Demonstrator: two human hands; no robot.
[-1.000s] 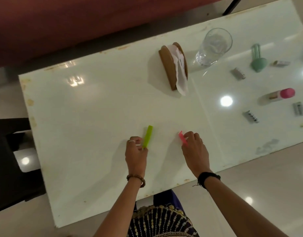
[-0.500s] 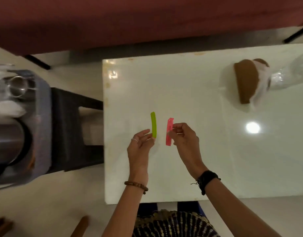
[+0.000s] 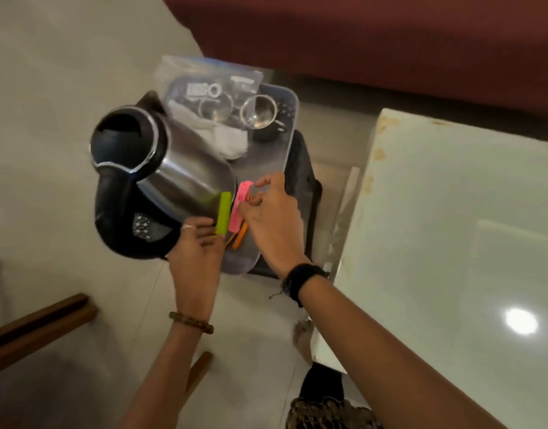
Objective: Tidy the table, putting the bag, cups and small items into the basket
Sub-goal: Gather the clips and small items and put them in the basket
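My left hand (image 3: 196, 258) pinches a green clip (image 3: 223, 217) by its lower end, upright over the near part of the grey basket (image 3: 289, 131). My right hand (image 3: 271, 218) holds a pink clip (image 3: 240, 201) right beside it, fingers partly spread. Both clips hover above the basket, over an orange item (image 3: 239, 239) lying inside. Inside the basket stand a steel kettle (image 3: 161, 178), a clear plastic bag (image 3: 204, 88) and a glass cup (image 3: 258, 114).
The basket rests on a dark stool (image 3: 303, 181) left of the white table (image 3: 452, 243). A dark red sofa (image 3: 359, 35) runs along the back. Wooden pieces (image 3: 37, 323) lie on the tiled floor at lower left.
Both hands lifted the green and pink clips off the table and carried them left, from above the table to above the basket. The view swung left with them.
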